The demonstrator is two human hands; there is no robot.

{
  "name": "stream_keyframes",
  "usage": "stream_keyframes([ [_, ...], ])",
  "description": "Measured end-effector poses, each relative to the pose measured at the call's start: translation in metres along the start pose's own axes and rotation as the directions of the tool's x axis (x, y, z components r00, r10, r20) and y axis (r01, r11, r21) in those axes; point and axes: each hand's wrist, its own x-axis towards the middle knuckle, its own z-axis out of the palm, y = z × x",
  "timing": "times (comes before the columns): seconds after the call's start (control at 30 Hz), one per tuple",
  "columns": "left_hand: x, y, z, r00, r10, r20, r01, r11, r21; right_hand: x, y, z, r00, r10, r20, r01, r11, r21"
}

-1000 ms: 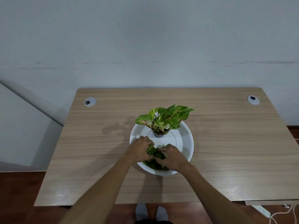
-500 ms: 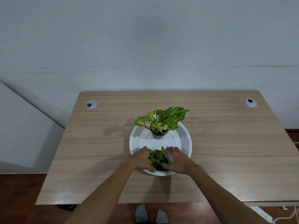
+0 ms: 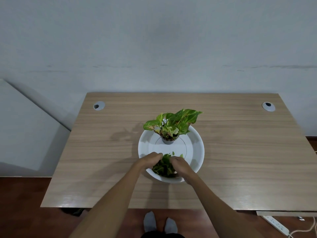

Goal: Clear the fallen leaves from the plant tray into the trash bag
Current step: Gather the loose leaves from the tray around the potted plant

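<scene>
So, from the head camera, the left hand and right hand cupped one pile of leaves between them at the near edge of the single white tray. One potted plant stood at the tray's far side. Gathering looked nearly done; the lifting and dumping remained, and no trash bag showed anywhere.

One plant, one tray, two hands

One round white plastic tray, one small potted green plant, two bare hands, two grey round desk grommets, one leaf pile
</scene>
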Motion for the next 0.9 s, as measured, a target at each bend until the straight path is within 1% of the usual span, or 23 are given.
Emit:
stream_keyframes([
  [0.07, 0.002, -0.004, -0.001, 0.999, -0.036, -0.009, 0.034, 0.988, -0.149, 0.003, 0.002, -0.002, 0.994, 0.069, 0.079, -0.086, 0.966, 0.242],
  [0.1, 0.004, -0.009, 0.0, 1.0, -0.022, -0.014, 0.019, 0.979, -0.201, 0.005, 0.003, -0.003, 0.992, 0.067, 0.109, -0.097, 0.947, 0.307],
  [0.17, 0.011, -0.015, 0.001, 0.999, 0.004, -0.042, -0.014, 0.97, -0.244, 0.007, 0.005, -0.004, 0.991, 0.047, 0.122, -0.09, 0.925, 0.37],
  [0.3, 0.015, -0.017, 0.003, 0.992, 0.016, -0.122, -0.046, 0.968, -0.245, 0.009, 0.006, 0.0, 0.995, 0.037, 0.09, -0.075, 0.883, 0.464],
  [0.47, 0.011, -0.015, 0.004, 0.991, 0.027, -0.132, -0.065, 0.955, -0.29, 0.007, 0.003, -0.001, 0.998, 0.003, 0.056, -0.031, 0.865, 0.501],
  [0.57, 0.006, -0.009, 0.002, 0.984, 0.054, -0.171, -0.103, 0.95, -0.296, 0.008, -0.004, -0.005, 0.998, -0.026, 0.055, -0.006, 0.856, 0.517],
  [0.67, 0.001, 0.002, -0.003, 0.976, 0.1, -0.194, -0.152, 0.95, -0.272, 0.009, -0.012, -0.011, 0.997, -0.057, 0.043, 0.028, 0.865, 0.501],
  [0.9, -0.016, 0.021, -0.011, 0.971, 0.116, -0.209, -0.174, 0.941, -0.289, 0.004, -0.026, -0.024, 0.992, -0.125, -0.001, 0.111, 0.875, 0.471],
])
